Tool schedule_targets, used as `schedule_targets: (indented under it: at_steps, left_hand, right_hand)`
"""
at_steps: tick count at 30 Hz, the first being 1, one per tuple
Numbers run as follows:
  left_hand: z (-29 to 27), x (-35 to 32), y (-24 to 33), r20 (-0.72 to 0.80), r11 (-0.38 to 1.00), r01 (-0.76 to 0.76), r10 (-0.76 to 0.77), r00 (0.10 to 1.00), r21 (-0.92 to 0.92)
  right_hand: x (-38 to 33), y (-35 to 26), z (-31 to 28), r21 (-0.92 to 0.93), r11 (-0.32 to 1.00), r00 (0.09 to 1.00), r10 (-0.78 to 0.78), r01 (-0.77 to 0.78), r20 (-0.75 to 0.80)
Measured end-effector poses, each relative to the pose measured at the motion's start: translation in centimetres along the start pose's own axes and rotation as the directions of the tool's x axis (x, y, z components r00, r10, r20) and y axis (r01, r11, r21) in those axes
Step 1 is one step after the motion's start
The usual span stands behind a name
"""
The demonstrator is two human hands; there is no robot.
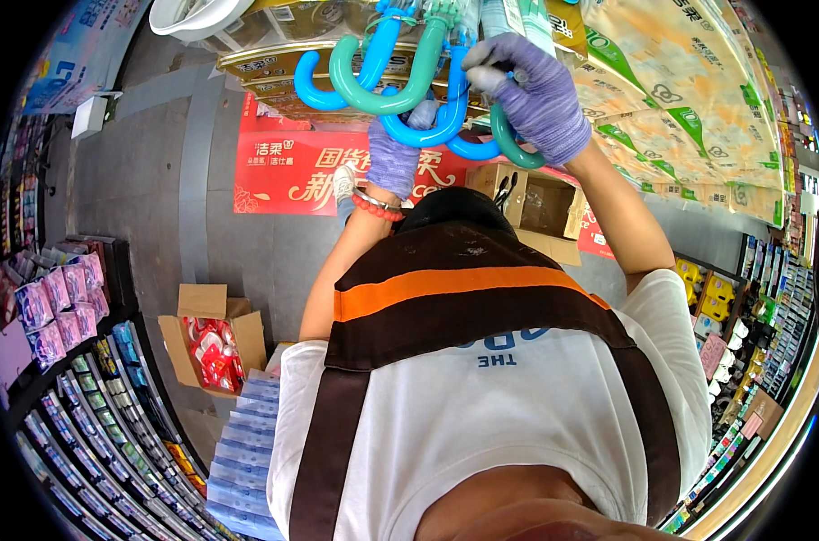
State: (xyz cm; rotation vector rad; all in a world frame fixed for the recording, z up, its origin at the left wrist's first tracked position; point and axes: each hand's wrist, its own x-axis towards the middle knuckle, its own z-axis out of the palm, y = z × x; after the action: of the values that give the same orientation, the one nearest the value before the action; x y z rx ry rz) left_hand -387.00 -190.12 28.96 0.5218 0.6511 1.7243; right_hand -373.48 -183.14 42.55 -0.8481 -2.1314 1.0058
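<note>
Several umbrellas with curved handles hang at the top of the head view, among them a green umbrella handle [344,79] and a blue umbrella handle [409,135]. My right hand [540,101], in a purple knit glove with grey fingertips, is beside the handles on the right. Its thumb and fingers are pinched together close to a blue shaft; what is between them is too small to make out. From below, my left hand [394,164], gloved alike, reaches up behind the blue hook. The handles cover most of its fingers, so its grip cannot be told.
Yellowish packages [662,81] are stacked at the upper right. Behind my hands hangs a red banner [283,167], near an open cardboard box [544,203]. Another carton [213,338] with red packs stands on the floor at left. Shelves of goods line both sides.
</note>
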Motion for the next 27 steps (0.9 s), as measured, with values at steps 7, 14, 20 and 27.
schedule_targets:
  at_steps: [7, 14, 20, 27]
  left_hand:
    - [1.2, -0.4, 0.6, -0.210, 0.937, 0.203, -0.267, 0.940, -0.283]
    - [0.8, -0.8, -0.3, -0.282, 0.842, 0.221, -0.395, 0.874, -0.492]
    - [0.5, -0.2, -0.7, -0.254, 0.793, 0.188, -0.395, 0.883, -0.580]
    - [-0.2, 1.0, -0.8, -0.210, 0.908, 0.167, -0.262, 0.942, -0.385]
  right_hand:
    - [0.1, -1.3, -0.3, -0.225, 0.973, 0.998, 0.056, -0.050, 0.019]
    - [-0.2, -1.2, -0.7, -0.440, 0.892, 0.988, -0.042, 0.103, 0.147]
    - [0.2, -1.6, 0.0, -0.603, 0.748, 0.936, -0.069, 0.277, 0.345]
    - [1.3, -2.0, -0.8, -0.623, 0.747, 0.915, 0.049, 0.232, 0.400]
